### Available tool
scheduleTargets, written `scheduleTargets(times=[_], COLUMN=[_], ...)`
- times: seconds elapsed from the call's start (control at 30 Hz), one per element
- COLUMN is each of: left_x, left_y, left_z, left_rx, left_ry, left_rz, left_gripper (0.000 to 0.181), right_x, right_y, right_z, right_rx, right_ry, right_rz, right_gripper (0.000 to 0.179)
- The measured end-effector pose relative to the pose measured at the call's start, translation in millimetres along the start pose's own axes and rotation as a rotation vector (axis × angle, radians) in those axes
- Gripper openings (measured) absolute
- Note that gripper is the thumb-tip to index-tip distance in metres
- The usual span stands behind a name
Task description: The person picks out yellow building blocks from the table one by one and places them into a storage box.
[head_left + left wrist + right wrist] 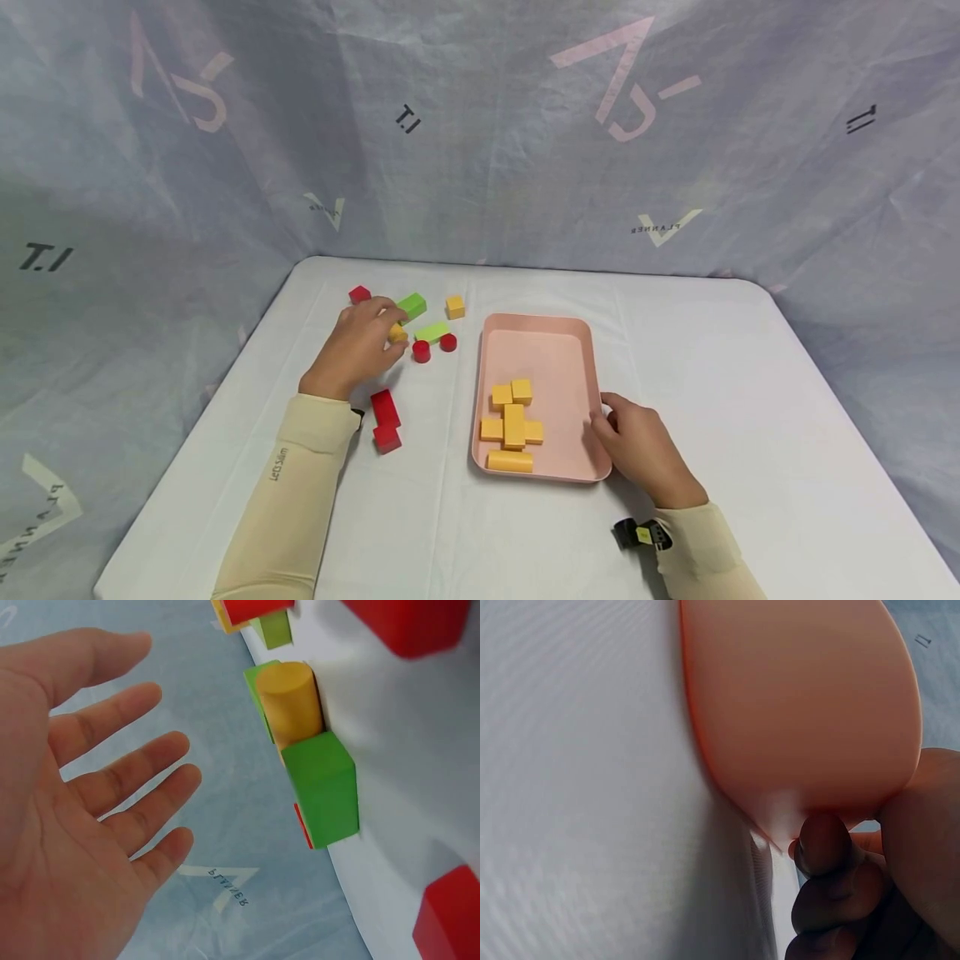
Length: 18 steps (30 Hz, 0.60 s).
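Note:
My left hand (365, 342) is above the far left of the table, over a yellow cylinder (397, 333). In the left wrist view its fingers (124, 769) are spread and slightly bent, holding nothing, apart from the yellow cylinder (291, 701) and a green block (322, 791). My right hand (637, 442) grips the right wall of a pink tray (540, 342), with the thumb over the rim and the other fingers curled outside, as the right wrist view shows. Several yellow blocks (513, 425) and a yellow half-round piece (510, 461) lie in the tray's near left part.
Around the left hand are a green block (412, 306), a light green piece (432, 332), a yellow cube (455, 307), a red cube (360, 294) and two small red round pieces (422, 352). Two red blocks (386, 408) lie nearer. A grey printed cloth (480, 150) hangs behind the white table.

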<state>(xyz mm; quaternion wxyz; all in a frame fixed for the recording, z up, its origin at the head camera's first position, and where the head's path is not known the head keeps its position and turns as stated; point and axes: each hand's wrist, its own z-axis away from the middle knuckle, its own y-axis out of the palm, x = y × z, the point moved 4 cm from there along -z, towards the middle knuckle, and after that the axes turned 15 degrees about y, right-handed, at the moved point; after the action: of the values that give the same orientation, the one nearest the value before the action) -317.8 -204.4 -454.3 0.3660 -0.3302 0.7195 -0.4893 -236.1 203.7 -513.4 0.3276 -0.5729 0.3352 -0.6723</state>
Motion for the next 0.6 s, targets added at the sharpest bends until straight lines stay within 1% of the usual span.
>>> scheduleTargets(times=[0.23, 0.6], left_x=[7.3, 13.0], left_y=[1.2, 4.9], left_z=[1.1, 2.1], left_rx=[-0.011, 0.006], left_ry=[-0.008, -0.05], left_rz=[-0.005, -0.008], left_gripper=[0.039, 0.038], right_x=[-1.0, -0.7], right_y=[-0.2, 0.8], right_z=[-0.4, -1.1], right_rx=[0.002, 0.001], right_ry=[0.004, 0.002], right_rz=[-0.005, -0.001], right_gripper=[0.028, 0.029])
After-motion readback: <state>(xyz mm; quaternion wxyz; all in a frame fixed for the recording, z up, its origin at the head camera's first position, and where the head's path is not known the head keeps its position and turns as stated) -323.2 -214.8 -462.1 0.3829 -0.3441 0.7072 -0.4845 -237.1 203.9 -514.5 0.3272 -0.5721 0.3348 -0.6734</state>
